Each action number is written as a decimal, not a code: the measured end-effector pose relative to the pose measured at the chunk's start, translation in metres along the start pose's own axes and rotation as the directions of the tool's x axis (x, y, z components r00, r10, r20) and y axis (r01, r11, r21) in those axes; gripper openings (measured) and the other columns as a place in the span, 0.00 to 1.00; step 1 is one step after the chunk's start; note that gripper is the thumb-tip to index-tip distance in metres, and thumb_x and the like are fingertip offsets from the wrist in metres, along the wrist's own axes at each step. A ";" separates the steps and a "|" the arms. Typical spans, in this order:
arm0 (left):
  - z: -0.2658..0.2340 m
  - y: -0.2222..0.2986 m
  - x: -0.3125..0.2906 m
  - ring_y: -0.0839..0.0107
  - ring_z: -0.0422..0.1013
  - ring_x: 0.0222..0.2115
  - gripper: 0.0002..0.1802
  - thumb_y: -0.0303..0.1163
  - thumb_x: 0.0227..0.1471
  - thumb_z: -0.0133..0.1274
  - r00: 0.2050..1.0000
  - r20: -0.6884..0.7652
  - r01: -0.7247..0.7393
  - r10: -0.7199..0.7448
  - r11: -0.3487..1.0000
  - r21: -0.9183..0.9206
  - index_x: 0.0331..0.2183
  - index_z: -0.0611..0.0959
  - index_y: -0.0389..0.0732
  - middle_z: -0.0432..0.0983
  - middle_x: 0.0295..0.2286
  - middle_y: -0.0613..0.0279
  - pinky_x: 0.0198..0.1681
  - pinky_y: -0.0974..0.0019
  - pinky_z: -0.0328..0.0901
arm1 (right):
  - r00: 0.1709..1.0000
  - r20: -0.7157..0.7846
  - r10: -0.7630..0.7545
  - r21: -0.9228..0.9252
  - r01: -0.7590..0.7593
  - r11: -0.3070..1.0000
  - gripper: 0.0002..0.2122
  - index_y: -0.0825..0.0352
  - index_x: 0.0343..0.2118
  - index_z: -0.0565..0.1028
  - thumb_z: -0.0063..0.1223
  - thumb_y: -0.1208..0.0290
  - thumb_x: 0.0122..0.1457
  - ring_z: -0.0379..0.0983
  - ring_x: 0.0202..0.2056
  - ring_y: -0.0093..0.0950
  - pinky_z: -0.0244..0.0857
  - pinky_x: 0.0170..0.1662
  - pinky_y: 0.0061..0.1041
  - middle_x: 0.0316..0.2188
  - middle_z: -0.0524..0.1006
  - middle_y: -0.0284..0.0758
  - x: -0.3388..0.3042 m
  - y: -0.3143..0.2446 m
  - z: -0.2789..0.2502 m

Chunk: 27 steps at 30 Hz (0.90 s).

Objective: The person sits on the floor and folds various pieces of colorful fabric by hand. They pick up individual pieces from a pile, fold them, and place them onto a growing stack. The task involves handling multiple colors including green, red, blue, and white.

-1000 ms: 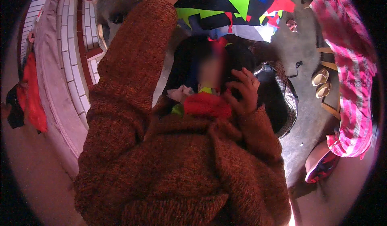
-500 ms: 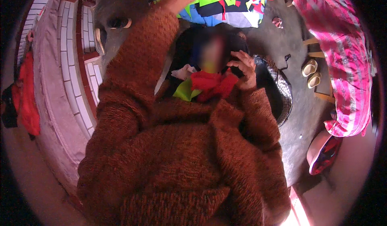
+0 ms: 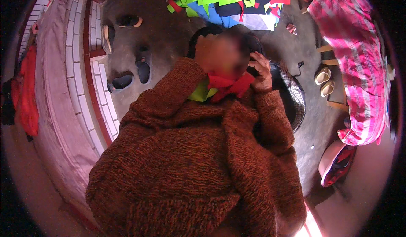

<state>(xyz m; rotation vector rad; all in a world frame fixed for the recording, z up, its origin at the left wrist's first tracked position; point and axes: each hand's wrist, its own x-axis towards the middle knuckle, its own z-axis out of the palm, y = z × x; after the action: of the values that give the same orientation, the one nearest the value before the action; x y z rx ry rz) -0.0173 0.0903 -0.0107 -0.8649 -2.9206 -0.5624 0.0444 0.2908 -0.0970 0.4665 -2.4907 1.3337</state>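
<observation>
Both forearms, in brown knitted sleeves, meet over my lap. My left hand (image 3: pixel 206 50) is at the upper middle, and a blurred patch hides its fingers. To the right of that patch, my right hand (image 3: pixel 262 71) has its fingers curled in toward the thumb; what they pinch, if anything, I cannot make out. Just below and between the hands lies a bunched red cloth piece (image 3: pixel 230 87). A bright green cloth piece (image 3: pixel 200 91) lies against its left side. Beyond the hands is a pile of cut cloth scraps (image 3: pixel 220 1) in green, navy, blue, red and white.
Dark slippers (image 3: pixel 144 68) lie on the floor at left, near a white-tiled step (image 3: pixel 78 68). Pale shoes (image 3: pixel 323 83) stand at right beside a pink checked cloth (image 3: pixel 355 68) over wooden legs. A pink basin (image 3: pixel 332 163) is lower right, a dark bag (image 3: pixel 292 93) by my right arm.
My left hand has drawn back from the cloth pile toward my lap, beside my right hand. The right hand stays about where it was. Slippers once behind the left sleeve now show.
</observation>
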 end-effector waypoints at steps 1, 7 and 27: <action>0.002 0.000 0.000 0.57 0.70 0.27 0.21 0.50 0.34 0.60 1.000 -0.016 0.004 -0.003 1.000 0.028 0.23 0.75 0.43 0.71 0.22 0.58 0.29 0.52 0.61 | 1.000 -0.007 0.004 0.003 -0.004 1.000 0.14 0.54 0.33 0.79 0.64 0.71 0.38 0.59 0.54 0.36 0.51 0.56 0.37 0.48 0.71 0.29 -0.001 0.001 0.001; 0.049 -0.022 -0.003 0.55 0.69 0.28 0.12 0.42 0.40 0.55 0.981 -0.158 0.107 -0.114 0.993 -0.050 0.23 0.75 0.45 0.72 0.21 0.59 0.32 0.48 0.59 | 0.998 0.044 0.041 -0.087 -0.037 0.996 0.14 0.56 0.33 0.78 0.63 0.75 0.40 0.62 0.52 0.36 0.55 0.54 0.34 0.45 0.73 0.31 0.006 -0.016 -0.007; -0.012 -0.036 -0.026 0.83 0.64 0.29 0.09 0.34 0.55 0.46 0.945 -0.076 -0.020 -0.318 0.177 -0.984 0.34 0.74 0.39 0.69 0.27 0.70 0.35 0.78 0.60 | 0.845 0.135 0.517 0.892 -0.331 0.308 0.05 0.66 0.36 0.71 0.48 0.76 0.57 0.71 0.31 0.24 0.65 0.38 0.21 0.30 0.75 0.34 0.032 -0.040 0.029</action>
<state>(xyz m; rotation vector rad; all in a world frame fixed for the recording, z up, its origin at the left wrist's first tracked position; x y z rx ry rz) -0.0151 0.0445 -0.0148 -0.3508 -2.0214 -2.5165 0.0295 0.2409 -0.0698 -0.2083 -1.5266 2.7812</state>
